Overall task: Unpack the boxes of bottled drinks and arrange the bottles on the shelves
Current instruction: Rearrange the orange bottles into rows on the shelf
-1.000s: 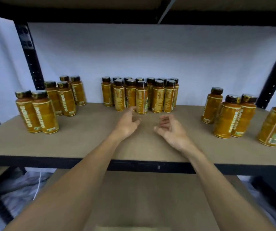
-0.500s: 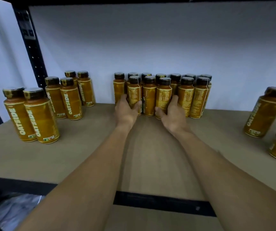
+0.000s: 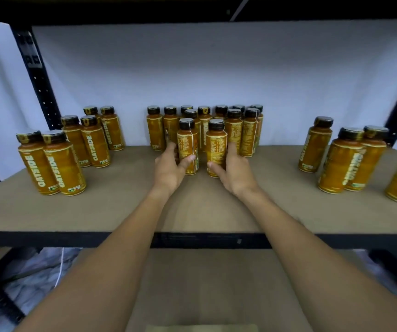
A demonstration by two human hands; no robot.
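Bottles [image 3: 188,149] upright inside both grips

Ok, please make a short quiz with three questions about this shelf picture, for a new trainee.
1. True or false: each hand grips one amber plastic bottle with a black cap.
2. Which word is printed on the left group of bottles? A) OATSIDE B) COLA C) WATER
3. Fill in: the two gripped bottles stand ____ on the brown board shelf.

Key
1. True: the left hand holds the left front bottle, and the right hand holds the right front bottle.
2. A
3. upright
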